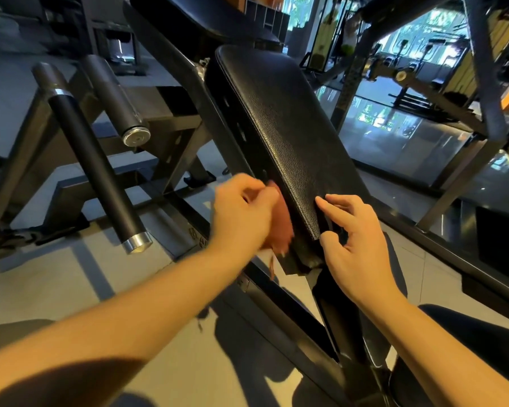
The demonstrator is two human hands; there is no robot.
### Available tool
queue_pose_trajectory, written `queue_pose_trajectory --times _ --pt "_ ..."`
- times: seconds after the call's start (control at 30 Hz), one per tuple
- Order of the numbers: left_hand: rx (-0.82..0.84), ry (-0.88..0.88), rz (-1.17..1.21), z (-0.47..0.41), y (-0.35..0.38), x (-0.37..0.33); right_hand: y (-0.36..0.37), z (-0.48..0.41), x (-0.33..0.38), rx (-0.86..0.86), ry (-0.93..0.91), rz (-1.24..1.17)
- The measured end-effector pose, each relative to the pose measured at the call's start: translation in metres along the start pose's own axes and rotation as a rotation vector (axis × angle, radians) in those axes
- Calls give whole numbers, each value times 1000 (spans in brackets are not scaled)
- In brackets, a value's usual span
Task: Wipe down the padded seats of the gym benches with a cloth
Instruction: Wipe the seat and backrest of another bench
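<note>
In the head view, a reddish cloth [281,227] is gripped in the left hand [241,210], whose fingers are curled round it. The cloth is pressed against the left side edge of the black padded seat [282,124], near its lower end. The seat is seen tilted on a dark metal frame [288,314]. The right hand [356,245] is held loose, with nothing in it, and its forefinger is laid on the seat near the lower corner. Black rollers [94,160] with metal end caps are seen to the left, above a grey tiled floor [71,277].
</note>
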State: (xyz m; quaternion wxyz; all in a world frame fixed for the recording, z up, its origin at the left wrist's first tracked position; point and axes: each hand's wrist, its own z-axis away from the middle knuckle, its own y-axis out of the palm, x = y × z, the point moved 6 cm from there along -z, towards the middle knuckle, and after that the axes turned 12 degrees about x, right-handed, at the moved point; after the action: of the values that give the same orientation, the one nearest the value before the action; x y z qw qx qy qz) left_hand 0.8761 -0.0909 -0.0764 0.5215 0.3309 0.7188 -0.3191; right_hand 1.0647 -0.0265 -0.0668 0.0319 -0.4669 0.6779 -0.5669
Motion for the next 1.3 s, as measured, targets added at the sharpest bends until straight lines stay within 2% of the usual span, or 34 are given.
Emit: queue_pose_trajectory --times 0.07,0.13,0.2,0.3,0.37,0.6,0.73,0.8,0.87,1.0,1.07,1.13,1.2,1.3 --pt "-118 6 20 -31 -31 -13 1 1 -1 -7 12 -10" --pt "-167 43 -2 -36 -39 -19 2 2 0 -13 17 -18" --pt "-95 70 -3 -15 -20 -17 2 1 1 -24 14 -18" --pt "51 105 -143 22 14 -6 2 2 2 -41 8 4" --pt "65 135 -222 22 14 -6 2 1 2 -28 19 11" --pt "-139 159 -202 -22 -24 -23 4 0 2 -22 20 10" --pt "80 200 -282 15 10 -7 3 0 1 -22 13 28" --pt "103 255 -338 22 13 -13 2 0 1 -16 14 29" --pt "21 288 -333 4 -2 -24 2 -1 1 -7 9 33" --pt "-203 210 -270 -38 -42 -26 4 1 1 -12 -1 57" --pt "-147 253 -264 -23 -28 -21 4 0 1 -15 2 52" --pt "16 289 -250 8 -1 -15 3 0 3 -15 -13 65" --pt "139 359 -342 35 19 -13 1 0 4 -15 -8 72" --pt "138 470 -449 29 13 -23 0 0 5 -8 0 60"
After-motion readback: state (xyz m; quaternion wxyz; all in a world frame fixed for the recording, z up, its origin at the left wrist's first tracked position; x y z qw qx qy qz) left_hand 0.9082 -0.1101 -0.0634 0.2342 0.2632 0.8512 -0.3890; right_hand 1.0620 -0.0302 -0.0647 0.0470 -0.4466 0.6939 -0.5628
